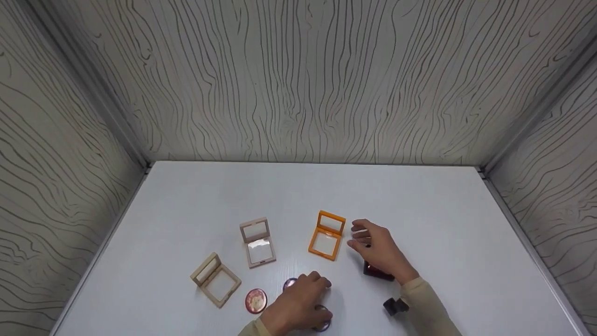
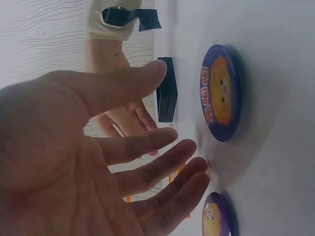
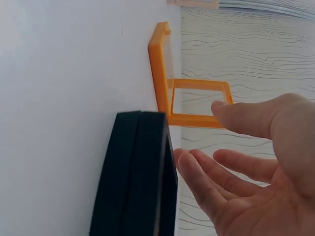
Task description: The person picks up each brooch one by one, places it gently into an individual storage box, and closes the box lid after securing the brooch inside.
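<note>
At the left of the counter (image 1: 177, 196), a tan hinged case (image 1: 223, 285) sits unfolded, its lid propped up, likely by a stiff hinge, so the clear window faces upward. The pale pink case (image 1: 261, 252) beyond it stands the same way. Nearer the person, a red-rimmed round badge (image 1: 256, 301) lies flat, picture up, which probably keeps it stable and readable.

The left hand (image 1: 302, 298) hovers over two blue-rimmed badges, one (image 1: 290, 283) near its knuckles, the other (image 2: 220, 93) under the thumb side; its fingers are loosely spread, apparently gripping nothing.

The orange case (image 1: 326, 241) stands unfolded, lid leaning away from the person. Right of it, the right hand (image 1: 380, 247) holds nothing, fingers gently bent and apart, above the black case (image 1: 378, 271), whose folded halves presumably let it lie flat.
</note>
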Motion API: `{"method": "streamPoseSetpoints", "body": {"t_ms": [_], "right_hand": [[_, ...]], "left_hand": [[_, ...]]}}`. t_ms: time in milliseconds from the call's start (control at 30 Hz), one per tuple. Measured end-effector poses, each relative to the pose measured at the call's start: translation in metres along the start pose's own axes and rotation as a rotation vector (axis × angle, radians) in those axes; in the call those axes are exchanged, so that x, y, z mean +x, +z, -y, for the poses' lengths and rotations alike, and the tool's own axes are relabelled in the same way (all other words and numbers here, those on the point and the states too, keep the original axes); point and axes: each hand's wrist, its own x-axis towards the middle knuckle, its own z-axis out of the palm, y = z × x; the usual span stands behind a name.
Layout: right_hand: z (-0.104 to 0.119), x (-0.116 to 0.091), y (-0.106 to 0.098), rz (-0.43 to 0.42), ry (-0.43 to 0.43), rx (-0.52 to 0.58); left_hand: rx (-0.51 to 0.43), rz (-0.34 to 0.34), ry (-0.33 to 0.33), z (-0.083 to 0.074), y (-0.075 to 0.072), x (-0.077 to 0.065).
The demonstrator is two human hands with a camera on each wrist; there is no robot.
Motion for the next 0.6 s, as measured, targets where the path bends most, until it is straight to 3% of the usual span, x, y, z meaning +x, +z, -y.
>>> {"method": "streamPoseSetpoints", "body": {"t_ms": [167,600], "right_hand": [[-0.001,0.009,0.008,-0.009,-0.002,0.002],[0.007,0.025,0.022,-0.018,0.008,-0.016]], "left_hand": [[0.088,-0.069,0.076,0.003,0.005,-0.010],[0.037,-0.042,0.045,0.012,0.010,-0.014]]}}
